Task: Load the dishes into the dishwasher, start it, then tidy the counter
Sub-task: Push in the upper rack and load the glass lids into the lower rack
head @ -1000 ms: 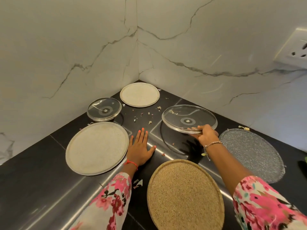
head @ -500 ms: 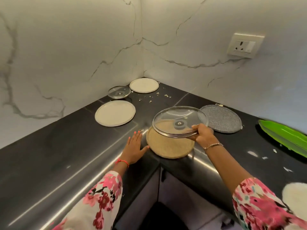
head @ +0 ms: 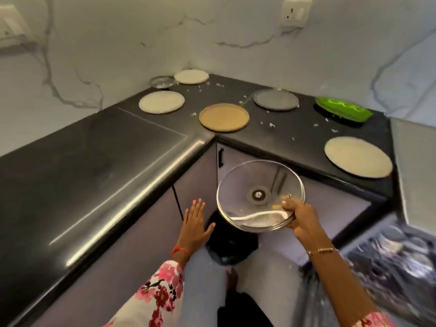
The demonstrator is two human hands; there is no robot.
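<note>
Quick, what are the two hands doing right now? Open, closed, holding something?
Left hand: open, fingers straight, holding nothing.
Right hand: closed, gripping the rim of the glass lid.

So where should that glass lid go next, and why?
Probably carry the glass lid right and down, toward what looks like a blurry dishwasher rack: the right hand grips its rim clear of the counter, and the left hand is free.

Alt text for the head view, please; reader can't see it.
The right hand grips a glass lid by its rim, held in front of a black corner counter; the left hand is open beside it. Round mats, a green tray and crumbs lie on the counter.
</note>
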